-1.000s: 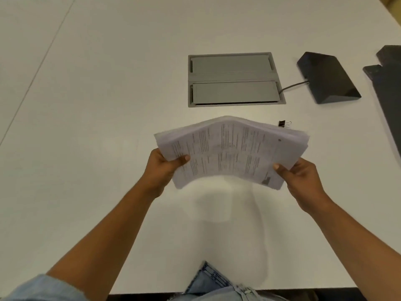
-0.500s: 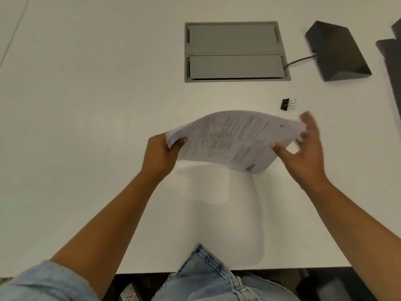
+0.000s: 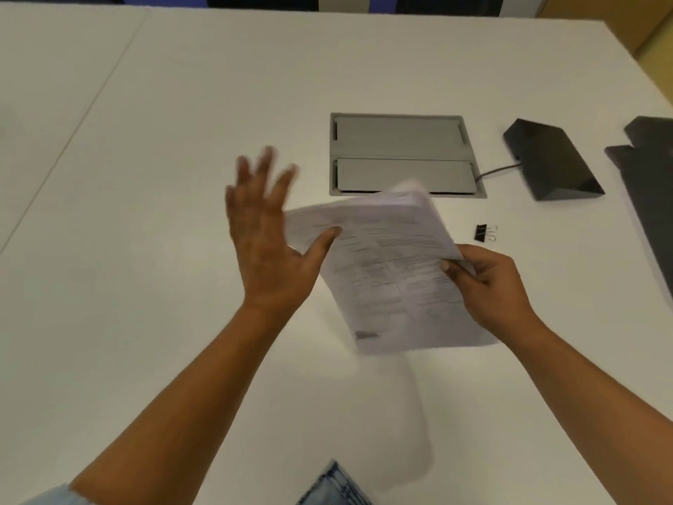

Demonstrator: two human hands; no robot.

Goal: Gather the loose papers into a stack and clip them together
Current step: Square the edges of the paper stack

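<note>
A stack of printed papers (image 3: 386, 271) hangs in the air above the white table (image 3: 145, 322), turned so one corner points away from me. My right hand (image 3: 488, 286) pinches the stack's right edge between thumb and fingers. My left hand (image 3: 266, 246) is open with fingers spread and blurred; only its thumb touches the stack's left edge. A small black binder clip (image 3: 482, 233) lies on the table just right of the papers, a little beyond my right hand.
A grey cable hatch (image 3: 400, 154) is set into the table behind the papers. A black wedge-shaped device (image 3: 553, 165) with a cable sits to its right. Dark flat objects (image 3: 652, 198) lie at the right edge.
The left hand has let go of the stack and opened, fingers spread. The right hand now grips the stack's right edge, and the papers have rotated towards portrait.
</note>
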